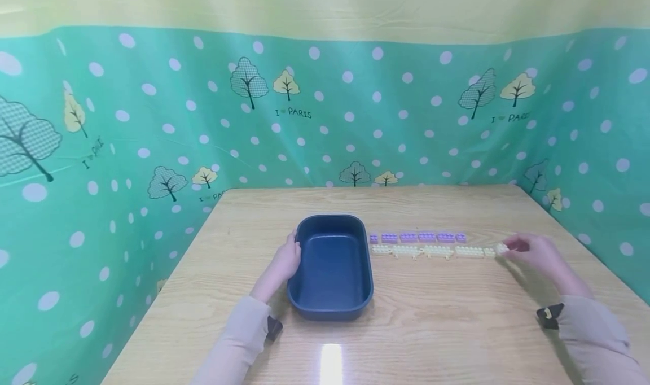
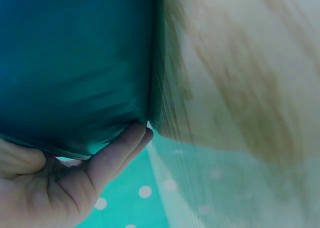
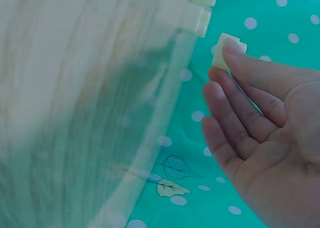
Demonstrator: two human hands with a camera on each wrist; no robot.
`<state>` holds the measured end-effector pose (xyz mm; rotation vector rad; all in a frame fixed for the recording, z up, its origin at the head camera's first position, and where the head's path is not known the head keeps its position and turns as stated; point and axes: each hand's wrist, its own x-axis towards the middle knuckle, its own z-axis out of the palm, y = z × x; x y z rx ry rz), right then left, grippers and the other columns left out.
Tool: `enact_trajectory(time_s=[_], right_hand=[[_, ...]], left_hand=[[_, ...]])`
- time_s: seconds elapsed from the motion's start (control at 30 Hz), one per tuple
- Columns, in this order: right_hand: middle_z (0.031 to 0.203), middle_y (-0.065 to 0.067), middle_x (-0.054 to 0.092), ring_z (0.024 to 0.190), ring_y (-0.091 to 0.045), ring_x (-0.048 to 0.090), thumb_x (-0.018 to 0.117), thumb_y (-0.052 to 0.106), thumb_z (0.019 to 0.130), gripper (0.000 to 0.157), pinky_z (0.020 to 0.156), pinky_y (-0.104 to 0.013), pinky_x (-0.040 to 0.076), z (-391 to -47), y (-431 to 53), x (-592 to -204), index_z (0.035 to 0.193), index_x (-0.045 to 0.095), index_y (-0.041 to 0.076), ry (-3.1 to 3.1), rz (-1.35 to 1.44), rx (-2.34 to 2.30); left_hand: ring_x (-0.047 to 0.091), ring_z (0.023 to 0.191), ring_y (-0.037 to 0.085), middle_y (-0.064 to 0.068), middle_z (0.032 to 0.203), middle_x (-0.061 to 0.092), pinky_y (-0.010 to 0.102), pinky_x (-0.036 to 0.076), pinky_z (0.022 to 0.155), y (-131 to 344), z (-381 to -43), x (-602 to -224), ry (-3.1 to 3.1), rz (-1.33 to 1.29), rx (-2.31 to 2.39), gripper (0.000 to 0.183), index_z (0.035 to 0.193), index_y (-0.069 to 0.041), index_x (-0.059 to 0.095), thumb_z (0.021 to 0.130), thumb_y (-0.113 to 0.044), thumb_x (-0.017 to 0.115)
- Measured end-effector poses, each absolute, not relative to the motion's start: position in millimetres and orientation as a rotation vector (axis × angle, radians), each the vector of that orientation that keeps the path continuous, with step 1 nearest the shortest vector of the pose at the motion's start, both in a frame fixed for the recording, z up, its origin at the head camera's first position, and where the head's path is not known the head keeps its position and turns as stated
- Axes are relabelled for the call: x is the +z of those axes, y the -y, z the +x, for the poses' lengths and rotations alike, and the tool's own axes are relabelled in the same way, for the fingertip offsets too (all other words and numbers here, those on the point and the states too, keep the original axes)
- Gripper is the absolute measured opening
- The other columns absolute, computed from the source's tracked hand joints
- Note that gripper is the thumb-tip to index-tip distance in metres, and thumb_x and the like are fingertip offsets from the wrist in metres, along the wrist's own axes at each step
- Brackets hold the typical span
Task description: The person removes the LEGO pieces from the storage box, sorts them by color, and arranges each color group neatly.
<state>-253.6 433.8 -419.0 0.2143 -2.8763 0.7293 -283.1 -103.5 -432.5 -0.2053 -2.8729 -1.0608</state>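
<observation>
At the right end of a row of pale yellow building bricks (image 1: pixel 437 251), my right hand (image 1: pixel 537 253) pinches a small pale yellow building brick (image 3: pixel 223 52) between thumb and fingertip. In the right wrist view the brick shows apart from the row, and the other fingers are loosely bent. A dark blue rectangular bin (image 1: pixel 330 272) stands left of the bricks. My left hand (image 1: pixel 287 257) holds the bin's left side by the rim; the left wrist view shows the thumb and fingers at its wall. Behind the yellow row runs a row of purple building bricks (image 1: pixel 418 237).
The wooden table (image 1: pixel 431 328) carries the bin and both rows. A green dotted curtain (image 1: pixel 325 119) with tree prints hangs behind and along both sides. Light glares on the table's front part. Dark wrist straps (image 1: pixel 550 316) show at the sleeves.
</observation>
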Motion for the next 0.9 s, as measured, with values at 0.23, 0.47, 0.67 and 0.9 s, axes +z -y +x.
enact_trajectory(time_s=[0.23, 0.47, 0.67, 0.9], right_hand=[[0.094, -0.02, 0.067, 0.082, -0.025, 0.062, 0.071, 0.022, 0.082, 0.036, 0.072, -0.037, 0.05, -256.1, -439.8, -425.7, 0.103, 0.062, -0.006, 2.933, 0.18, 0.741], [0.087, -0.018, 0.067, 0.074, -0.016, 0.061, 0.072, 0.016, 0.08, 0.031, 0.064, -0.024, 0.047, -261.9, -439.4, -428.0, 0.097, 0.063, -0.009, 2.918, 0.199, 0.705], [0.087, -0.019, 0.067, 0.078, -0.026, 0.062, 0.072, 0.017, 0.08, 0.033, 0.066, -0.027, 0.047, -263.5, -440.3, -428.4, 0.098, 0.062, -0.009, 2.947, 0.183, 0.712], [0.087, -0.016, 0.066, 0.078, -0.023, 0.061, 0.073, 0.018, 0.079, 0.032, 0.067, -0.032, 0.047, -265.6, -441.2, -427.6, 0.096, 0.062, -0.006, 2.985, 0.15, 0.721]], left_hand=[[0.057, 0.107, 0.046, 0.039, 0.12, 0.052, 0.05, 0.053, 0.085, 102.9, -282.3, -433.4, 2.867, -0.214, -1.062, 0.047, 0.14, 0.013, 0.024, 0.1, -0.011, 0.03], [0.058, 0.106, 0.046, 0.039, 0.119, 0.053, 0.05, 0.053, 0.084, 103.0, -279.5, -431.6, 2.855, -0.214, -1.065, 0.047, 0.14, 0.013, 0.025, 0.1, -0.01, 0.03], [0.06, 0.102, 0.044, 0.039, 0.116, 0.055, 0.048, 0.056, 0.079, 103.4, -278.8, -431.7, 2.861, -0.206, -1.088, 0.047, 0.141, 0.012, 0.024, 0.101, -0.012, 0.03], [0.058, 0.105, 0.045, 0.038, 0.121, 0.052, 0.049, 0.054, 0.083, 103.4, -279.1, -432.1, 2.862, -0.209, -1.064, 0.047, 0.141, 0.012, 0.025, 0.101, -0.012, 0.03]])
